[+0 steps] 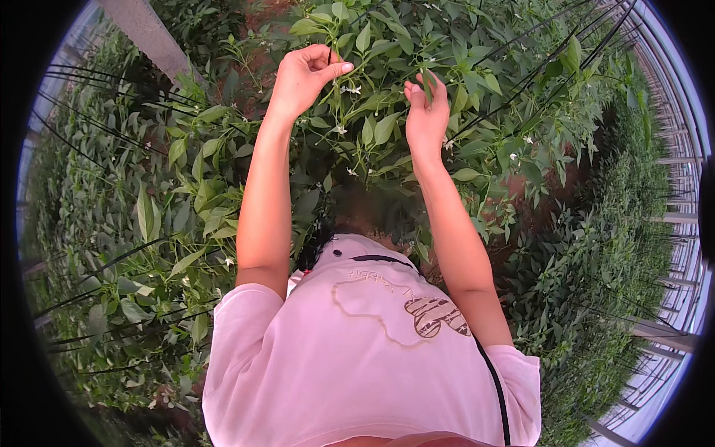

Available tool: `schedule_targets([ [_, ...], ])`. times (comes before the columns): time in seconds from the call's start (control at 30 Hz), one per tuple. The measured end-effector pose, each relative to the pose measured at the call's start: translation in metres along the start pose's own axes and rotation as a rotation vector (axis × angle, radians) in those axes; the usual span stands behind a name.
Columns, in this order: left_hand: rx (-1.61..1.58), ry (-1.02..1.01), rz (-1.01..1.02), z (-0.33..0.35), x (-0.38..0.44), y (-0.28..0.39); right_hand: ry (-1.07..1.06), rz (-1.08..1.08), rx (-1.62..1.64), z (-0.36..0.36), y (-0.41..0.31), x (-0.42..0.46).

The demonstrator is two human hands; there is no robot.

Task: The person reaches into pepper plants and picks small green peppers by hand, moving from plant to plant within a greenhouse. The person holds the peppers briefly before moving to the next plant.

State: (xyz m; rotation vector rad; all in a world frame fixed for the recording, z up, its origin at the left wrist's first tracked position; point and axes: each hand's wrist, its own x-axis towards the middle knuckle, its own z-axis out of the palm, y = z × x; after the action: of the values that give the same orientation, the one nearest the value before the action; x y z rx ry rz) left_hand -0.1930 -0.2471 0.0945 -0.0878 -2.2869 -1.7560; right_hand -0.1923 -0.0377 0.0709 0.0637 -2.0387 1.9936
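Before me stands a leafy pepper plant [385,128] with small white flowers [352,89]. My left hand [306,78] is raised at its upper left, thumb and fingers pinched round a short piece of dark cord [329,56] beside a green stem. At the plant's right side my right hand [427,114] is half curled, fingers pointing up, among the leaves. A narrow green leaf [429,86] lies across its fingers; whether they grip it I cannot tell.
Dark cords [519,84] slant over the foliage at both sides. A pale post [148,39] stands at the upper left. Reddish soil [519,195] shows between the plant rows, and greenhouse framing [678,218] curves along the right rim.
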Motion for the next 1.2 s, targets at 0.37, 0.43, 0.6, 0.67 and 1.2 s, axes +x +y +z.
schedule_targets([
  [0.37,0.171,0.143,-0.002,0.031,0.022,0.003,-0.184,-0.137,-0.280,0.032,0.026,0.075],
  [0.43,0.257,0.182,0.019,0.031,0.030,-0.002,-0.206,-0.160,-0.316,0.042,0.017,0.072],
  [0.6,0.104,-0.093,0.064,0.043,0.039,0.009,-0.141,-0.047,-0.006,0.022,0.064,0.109],
  [0.67,0.006,-0.217,0.069,0.046,0.030,0.017,-0.164,0.122,0.069,0.014,0.064,0.113],
  [1.2,-0.026,0.225,0.270,0.053,0.010,0.046,-0.688,0.038,0.214,0.007,0.016,0.087],
])
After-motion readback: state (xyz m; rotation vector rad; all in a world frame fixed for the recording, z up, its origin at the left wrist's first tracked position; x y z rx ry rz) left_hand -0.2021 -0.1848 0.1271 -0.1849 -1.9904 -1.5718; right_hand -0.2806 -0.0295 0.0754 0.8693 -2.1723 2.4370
